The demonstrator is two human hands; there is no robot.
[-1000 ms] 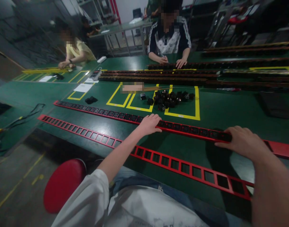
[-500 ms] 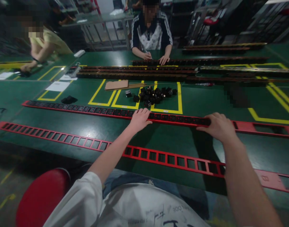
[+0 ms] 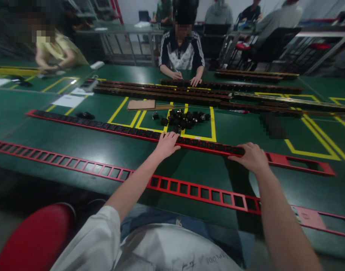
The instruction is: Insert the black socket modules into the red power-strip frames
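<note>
A long red frame strip (image 3: pixel 277 159) lies across the green table, most of its openings filled with black square socket-like pieces (image 3: pixel 127 130). My left hand (image 3: pixel 167 145) rests over the strip's middle, fingers on the far edge and thumb on the near edge. Farther right, my right hand (image 3: pixel 253 155) grips the same strip, thumb at the near side; what lies under its palm is hidden. Nearer to me is a second red frame (image 3: pixel 310 218) with bare openings, partly covered by my forearms. Beyond the strip sits a pile of small black pieces (image 3: pixel 183 119).
Cardboard (image 3: pixel 141 105) and white paper (image 3: pixel 67 100) lie on the table (image 3: pixel 203 165). Long dark strips (image 3: pixel 161 91) stretch across behind them. A person (image 3: pixel 181 52) holds a pen opposite; another (image 3: pixel 62 52) is at left. A red stool (image 3: pixel 37 237) stands at lower left.
The view has tilted up slightly, showing more people behind. The filled strip slants more, its right end now wholly in view. Both hands stay on it, the right a little lower in view.
</note>
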